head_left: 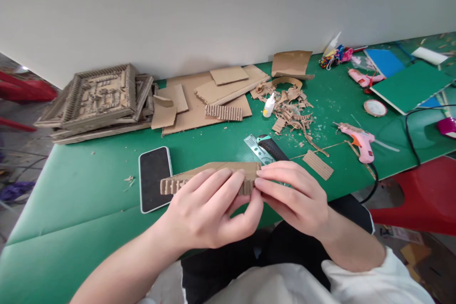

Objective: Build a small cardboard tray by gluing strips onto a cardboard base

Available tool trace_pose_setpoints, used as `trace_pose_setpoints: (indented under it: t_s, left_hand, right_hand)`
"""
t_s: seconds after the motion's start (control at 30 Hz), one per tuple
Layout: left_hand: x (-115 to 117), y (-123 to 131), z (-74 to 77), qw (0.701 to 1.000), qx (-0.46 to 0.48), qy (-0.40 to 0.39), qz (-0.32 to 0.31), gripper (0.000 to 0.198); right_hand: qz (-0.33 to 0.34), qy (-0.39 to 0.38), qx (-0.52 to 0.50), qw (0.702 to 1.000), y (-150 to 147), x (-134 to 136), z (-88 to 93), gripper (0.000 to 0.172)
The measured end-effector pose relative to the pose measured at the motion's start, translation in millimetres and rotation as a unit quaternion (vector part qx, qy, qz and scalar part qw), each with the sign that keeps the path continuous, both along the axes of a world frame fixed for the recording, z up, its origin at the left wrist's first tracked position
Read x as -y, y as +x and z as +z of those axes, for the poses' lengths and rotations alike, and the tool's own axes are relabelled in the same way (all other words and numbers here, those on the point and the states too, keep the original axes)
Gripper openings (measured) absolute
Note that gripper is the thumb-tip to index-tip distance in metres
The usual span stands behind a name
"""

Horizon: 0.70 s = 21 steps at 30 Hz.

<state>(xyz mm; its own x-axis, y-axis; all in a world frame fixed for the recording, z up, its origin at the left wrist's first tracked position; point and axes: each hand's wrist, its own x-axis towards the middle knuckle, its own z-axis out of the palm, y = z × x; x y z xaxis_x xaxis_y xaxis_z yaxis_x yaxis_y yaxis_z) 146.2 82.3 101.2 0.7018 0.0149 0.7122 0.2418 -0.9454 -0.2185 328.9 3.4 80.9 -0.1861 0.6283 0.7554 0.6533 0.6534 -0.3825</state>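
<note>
A long piece of cardboard [228,166] with a ridged, corrugated edge is held up above the table's front side. My left hand [213,209] is wrapped round its middle, fingers over the near ridged face. At the right end, my right hand [294,194] pinches the edge of the same piece with its fingertips close to my left thumb. Under the cardboard's left end lies a smartphone [155,178] with a dark screen. Just beyond my right hand are a black and teal utility knife [272,147] and a metal ruler [258,148], partly covered by the knife.
Cardboard scraps [290,104] surround a small glue bottle [269,105]. Flat cardboard sheets [213,83] and stacked cardboard frames [103,97] stand along the wall. To the right are a pink glue gun [359,141] with its cable, a tape roll [375,108] and a red stool [420,199].
</note>
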Motion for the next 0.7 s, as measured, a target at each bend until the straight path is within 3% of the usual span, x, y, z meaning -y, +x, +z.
trace_pose_setpoints:
  t_s: [0.3, 0.5, 0.7]
  left_hand:
    - [2.2, 1.4, 0.9, 1.000, 0.015, -0.015, 0.006, 0.032]
    - [7.3, 8.2, 2.4, 0.994, 0.065, -0.080, 0.034, 0.011]
    - [8.7, 9.7, 4.2, 0.991, 0.073, -0.106, 0.037, 0.006]
  right_hand:
    - [-0.007, 0.000, 0.010, 1.000, 0.7, 1.3, 1.3, 0.036]
    - [-0.008, 0.000, 0.002, 1.000, -0.6, 0.6, 3.2, 0.034]
    - [-0.003, 0.000, -0.011, 1.000, -1.5, -0.2, 2.2, 0.034]
